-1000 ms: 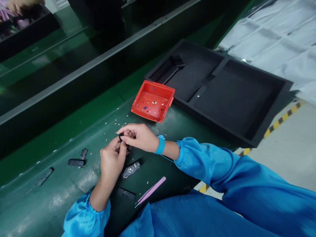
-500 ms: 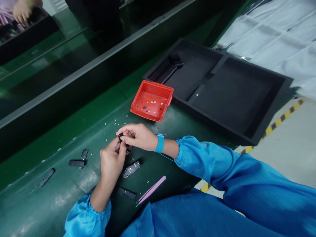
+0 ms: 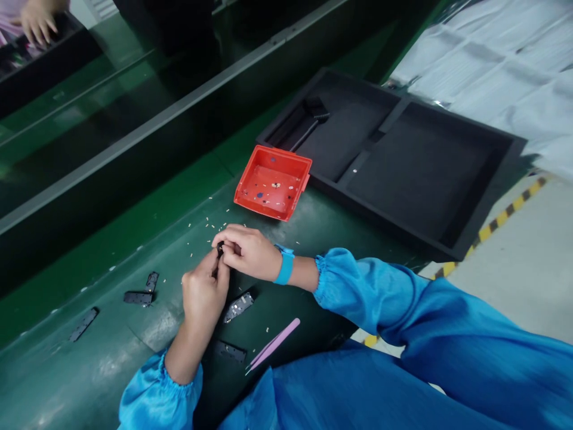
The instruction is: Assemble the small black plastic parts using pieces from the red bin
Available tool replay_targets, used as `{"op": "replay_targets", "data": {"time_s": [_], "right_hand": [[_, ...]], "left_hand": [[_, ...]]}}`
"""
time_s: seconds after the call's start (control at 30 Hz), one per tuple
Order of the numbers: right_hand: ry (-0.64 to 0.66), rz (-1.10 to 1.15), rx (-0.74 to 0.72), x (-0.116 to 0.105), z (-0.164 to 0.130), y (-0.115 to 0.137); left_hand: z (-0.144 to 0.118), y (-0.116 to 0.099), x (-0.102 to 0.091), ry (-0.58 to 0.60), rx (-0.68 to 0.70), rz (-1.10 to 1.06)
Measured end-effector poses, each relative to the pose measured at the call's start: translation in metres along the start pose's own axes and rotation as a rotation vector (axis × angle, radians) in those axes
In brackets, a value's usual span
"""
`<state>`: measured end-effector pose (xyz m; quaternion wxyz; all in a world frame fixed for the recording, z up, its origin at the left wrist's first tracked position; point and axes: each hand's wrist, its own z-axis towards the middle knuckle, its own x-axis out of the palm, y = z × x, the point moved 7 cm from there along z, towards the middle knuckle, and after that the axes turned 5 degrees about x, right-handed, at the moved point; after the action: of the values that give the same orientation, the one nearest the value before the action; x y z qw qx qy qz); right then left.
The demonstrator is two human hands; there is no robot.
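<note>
Between my two hands is a small black part [image 3: 219,248], mostly covered by fingers, so its exact kind cannot be made out. My left hand [image 3: 203,292] is closed on it from below. The fingertips of my right hand [image 3: 253,251] pinch its upper end. Just under my hands lies a dark piece with small shiny components [image 3: 239,307]. A plain black piece [image 3: 230,351] sits nearer to me, beside pink tweezers [image 3: 274,346]. Two crossed black pieces [image 3: 142,292] and a single one [image 3: 84,324] rest to the left.
A red bin [image 3: 273,182] with tiny bits inside stands beyond my hands. Behind it is a large black divided tray [image 3: 430,173] holding a black brush-like tool [image 3: 316,110]. Tiny pale pieces are scattered on the green mat [image 3: 107,352]. Across the barrier, another person's hand [image 3: 39,24] shows.
My right hand has turned slightly around the small black part, with its fingers more curled. The part sits at a different angle. The view has shifted slightly; the other pieces stay put.
</note>
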<state>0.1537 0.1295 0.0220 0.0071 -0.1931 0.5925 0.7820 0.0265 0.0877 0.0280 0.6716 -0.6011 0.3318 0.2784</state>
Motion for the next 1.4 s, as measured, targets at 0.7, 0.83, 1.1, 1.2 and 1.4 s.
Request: {"op": "replay_targets", "data": {"time_s": [0.7, 0.83, 1.1, 1.2, 1.4], "right_hand": [[-0.039, -0.09, 0.008, -0.011, 0.004, -0.003], [-0.016, -0.017, 0.052, -0.008, 0.003, -0.004], [0.03, 0.069, 0.12, -0.001, 0.005, -0.01], [-0.014, 0.005, 0.051, -0.003, 0.003, -0.006], [-0.14, -0.008, -0.021, -0.02, 0.003, 0.0]], "left_hand": [[-0.003, 0.023, 0.013, 0.099, -0.302, -0.534], [-0.002, 0.021, 0.012, 0.102, -0.319, -0.566], [-0.001, 0.013, 0.008, 0.114, -0.215, -0.455], [0.0, 0.011, 0.005, 0.092, -0.148, -0.296], [0.001, 0.021, 0.01, 0.083, -0.306, -0.611]]}}
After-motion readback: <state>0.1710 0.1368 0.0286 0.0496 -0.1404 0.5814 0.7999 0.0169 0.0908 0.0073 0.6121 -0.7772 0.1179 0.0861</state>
